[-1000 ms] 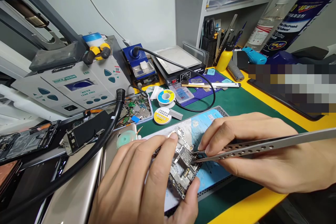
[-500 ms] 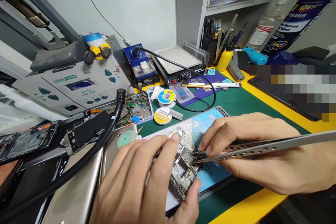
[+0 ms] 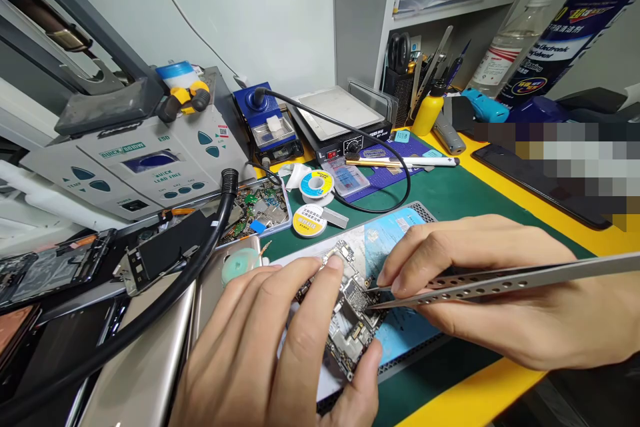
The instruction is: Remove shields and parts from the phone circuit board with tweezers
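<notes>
Tweezers (image 3: 475, 289) at phone logic board (image 3: 349, 320)

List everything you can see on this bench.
soldering station: one, grey, back left
hot plate: one, black and white, back centre
tool holder: one, black, back right
bottle: one, yellow, back right
spray can: one, dark blue, far right
opened phone: one, black, far left
green mat: one, green, centre
solder spool: one, blue and white, on green mat
blue mat: one, blue, on green mat
circuit board: one, silver, over blue mat
tweezers: one pair, steel, at circuit board
left hand: one, holding circuit board
right hand: one, holding tweezers
</notes>
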`<state>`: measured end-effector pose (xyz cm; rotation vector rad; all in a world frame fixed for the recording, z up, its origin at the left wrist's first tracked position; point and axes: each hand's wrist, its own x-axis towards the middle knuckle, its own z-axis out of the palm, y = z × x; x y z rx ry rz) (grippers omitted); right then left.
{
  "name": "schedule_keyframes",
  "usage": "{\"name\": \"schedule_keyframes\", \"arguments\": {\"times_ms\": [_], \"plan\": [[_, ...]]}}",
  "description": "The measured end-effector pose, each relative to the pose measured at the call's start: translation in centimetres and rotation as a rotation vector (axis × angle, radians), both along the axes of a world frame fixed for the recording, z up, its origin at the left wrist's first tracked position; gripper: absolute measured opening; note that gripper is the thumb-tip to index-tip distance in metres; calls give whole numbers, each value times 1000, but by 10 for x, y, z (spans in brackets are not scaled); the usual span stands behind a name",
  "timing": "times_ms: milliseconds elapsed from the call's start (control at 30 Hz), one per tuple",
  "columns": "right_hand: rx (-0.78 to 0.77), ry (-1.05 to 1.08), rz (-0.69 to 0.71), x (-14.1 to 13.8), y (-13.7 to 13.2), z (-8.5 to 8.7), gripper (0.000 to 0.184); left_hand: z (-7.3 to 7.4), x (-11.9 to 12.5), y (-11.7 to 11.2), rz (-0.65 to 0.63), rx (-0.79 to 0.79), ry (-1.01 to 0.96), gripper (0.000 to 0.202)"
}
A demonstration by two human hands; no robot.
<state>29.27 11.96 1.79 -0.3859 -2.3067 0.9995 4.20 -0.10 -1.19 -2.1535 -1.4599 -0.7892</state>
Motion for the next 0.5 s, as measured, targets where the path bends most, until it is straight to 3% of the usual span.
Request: {"name": "schedule_keyframes", "arguments": {"times_ms": [500], "plan": [[29,10,32,0,1,1,13,-1,0,-2,-3,3,-20,37]]}}
